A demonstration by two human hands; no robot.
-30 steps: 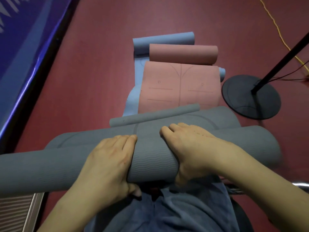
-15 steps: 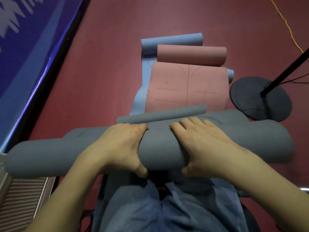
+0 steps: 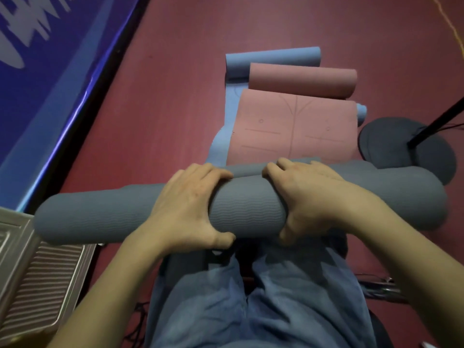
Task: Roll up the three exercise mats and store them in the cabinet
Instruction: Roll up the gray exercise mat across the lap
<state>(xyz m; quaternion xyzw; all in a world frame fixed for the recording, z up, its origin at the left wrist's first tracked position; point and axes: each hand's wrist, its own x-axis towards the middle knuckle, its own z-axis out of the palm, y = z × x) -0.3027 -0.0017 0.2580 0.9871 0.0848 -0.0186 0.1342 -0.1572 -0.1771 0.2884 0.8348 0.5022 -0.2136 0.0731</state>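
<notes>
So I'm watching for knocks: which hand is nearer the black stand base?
Right. The right hand grips the grey mat on the stand base side; the left hand grips farther away.

A dark red floor (image 3: 175, 101) stretches beyond the hands, with a blue banner (image 3: 50, 79) far left, a ribbed metal panel (image 3: 37, 285) below-left, and a black stand base (image 3: 406, 151) right.

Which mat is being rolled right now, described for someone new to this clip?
On the dark red floor, three mats lie stacked. It is the grey mat nearest the person, a thick roll gripped by both hands; the pink mat and blue mat beyond lie partly unrolled.
</notes>
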